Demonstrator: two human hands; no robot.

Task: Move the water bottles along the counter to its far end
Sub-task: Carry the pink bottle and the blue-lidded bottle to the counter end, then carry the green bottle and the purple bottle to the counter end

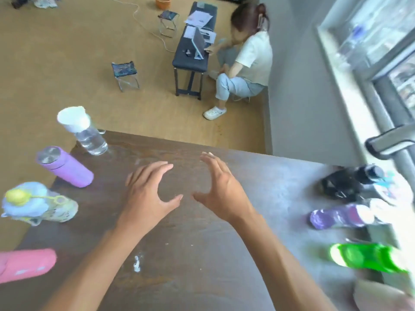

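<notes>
My left hand point(150, 194) and my right hand point(221, 189) hover side by side over the middle of the dark wooden counter point(190, 243), fingers spread, holding nothing. Along the left edge stand a clear bottle with a white cap point(86, 133), a lilac bottle with a steel lid point(65, 168), a pale bottle with a yellow knob point(38, 204) and a pink bottle point(24, 264). On the right side are a black bottle point(350, 181), a purple-and-white bottle point(339, 216) and a green bottle point(366, 258).
The counter's far edge point(179, 140) drops to a tan floor. Beyond it a person point(244, 63) crouches by a dark bench point(193, 52), with two small folding stools point(124, 74) nearby. A window with a metal handle point(386, 144) runs along the right.
</notes>
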